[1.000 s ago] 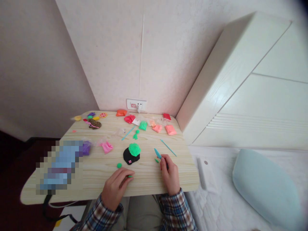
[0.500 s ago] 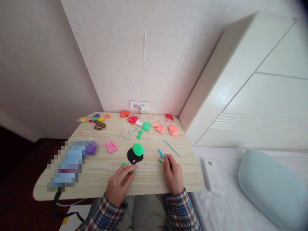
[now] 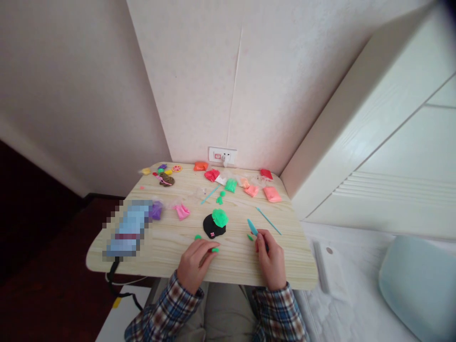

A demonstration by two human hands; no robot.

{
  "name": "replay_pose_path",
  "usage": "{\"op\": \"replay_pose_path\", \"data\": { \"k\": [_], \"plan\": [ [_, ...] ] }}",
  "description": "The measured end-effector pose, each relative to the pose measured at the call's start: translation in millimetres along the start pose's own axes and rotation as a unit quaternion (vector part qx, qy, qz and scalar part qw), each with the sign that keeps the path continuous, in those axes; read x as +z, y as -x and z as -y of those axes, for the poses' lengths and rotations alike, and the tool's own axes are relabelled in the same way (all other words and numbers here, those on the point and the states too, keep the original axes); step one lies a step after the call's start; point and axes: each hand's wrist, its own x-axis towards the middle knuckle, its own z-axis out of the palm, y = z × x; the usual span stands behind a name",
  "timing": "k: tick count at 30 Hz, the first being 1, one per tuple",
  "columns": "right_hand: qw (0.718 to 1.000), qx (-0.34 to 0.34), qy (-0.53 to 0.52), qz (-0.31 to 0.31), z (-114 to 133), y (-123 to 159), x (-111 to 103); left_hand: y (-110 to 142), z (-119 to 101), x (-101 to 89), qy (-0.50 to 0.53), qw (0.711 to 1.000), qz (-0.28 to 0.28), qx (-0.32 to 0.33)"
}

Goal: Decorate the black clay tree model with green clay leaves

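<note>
My left hand (image 3: 195,264) is closed on a small piece of green clay (image 3: 215,250), pinched between thumb and fingertips low over the table. In my right hand (image 3: 271,260) is a light blue plastic clay knife (image 3: 252,227), its blade pointing up and to the left. Beside that knife lies a thin green clay scrap (image 3: 250,237). Between and beyond my hands rests a flat black clay shape (image 3: 209,228) with a small pink flower (image 3: 213,234) on it. A ruffled green clay piece (image 3: 220,218) covers its upper right part. Another green bit (image 3: 198,237) is partly behind my left hand.
A thin blue tool (image 3: 269,221) lies at the right, another (image 3: 211,194) farther back. Bags of coloured clay, such as green (image 3: 231,185) and pink (image 3: 182,212), are spread over the wooden table (image 3: 164,256). A blurred-out device (image 3: 130,228) lies at the left.
The camera has turned a little to the left, so everything appears farther right. The green piece in my left fingers shows slightly more. My right hand still holds the clay knife.
</note>
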Motion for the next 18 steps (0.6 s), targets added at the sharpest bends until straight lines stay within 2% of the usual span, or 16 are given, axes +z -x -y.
{"op": "replay_pose_path", "data": {
  "k": [11, 18],
  "plan": [
    [1.0, -0.006, 0.012, -0.006, 0.8, 1.6, -0.4, 0.6, -0.1, 5.3, -0.017, 0.999, 0.031, -0.034],
    [1.0, -0.005, 0.011, -0.002, 0.6, 1.5, -0.9, -1.1, -2.4, 7.4, -0.03, 0.999, 0.02, -0.037]
  ]
}}
